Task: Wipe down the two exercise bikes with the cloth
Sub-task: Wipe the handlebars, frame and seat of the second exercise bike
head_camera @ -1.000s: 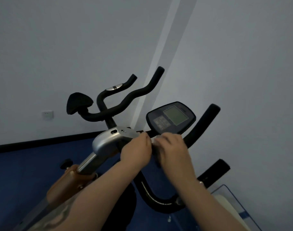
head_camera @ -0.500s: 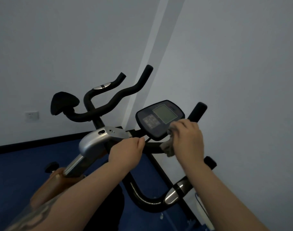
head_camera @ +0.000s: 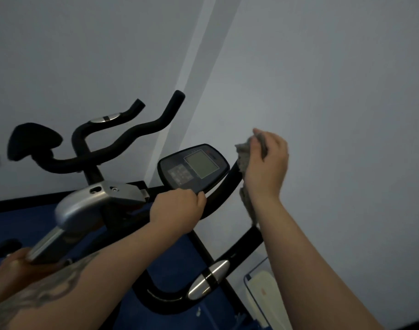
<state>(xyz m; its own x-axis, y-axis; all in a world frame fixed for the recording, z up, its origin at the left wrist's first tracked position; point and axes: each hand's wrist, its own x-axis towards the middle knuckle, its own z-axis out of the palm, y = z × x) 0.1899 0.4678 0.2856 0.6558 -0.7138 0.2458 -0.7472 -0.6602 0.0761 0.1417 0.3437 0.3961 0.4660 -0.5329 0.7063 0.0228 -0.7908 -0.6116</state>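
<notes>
The cloth point(head_camera: 243, 160) is clamped in the curled fingers of the right hand point(head_camera: 265, 163) at the upper end of the near bike's right handlebar point(head_camera: 221, 189), whose long axis runs down-left toward the console point(head_camera: 194, 167). The left hand point(head_camera: 177, 208) is closed round the bar below the console. The right hand is judged nearer for the next stroke down the bar.

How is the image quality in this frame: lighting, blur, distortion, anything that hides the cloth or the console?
Head view: dim, flat light with darkened corners; the wide lens bows the wall corner. The console screen is dull, without glare, its buttons soft. The right hand and grey cloth are slightly motion-smeared over the handlebar grip. The left hand is sharper. The silver cover shows faint highlights.
</notes>
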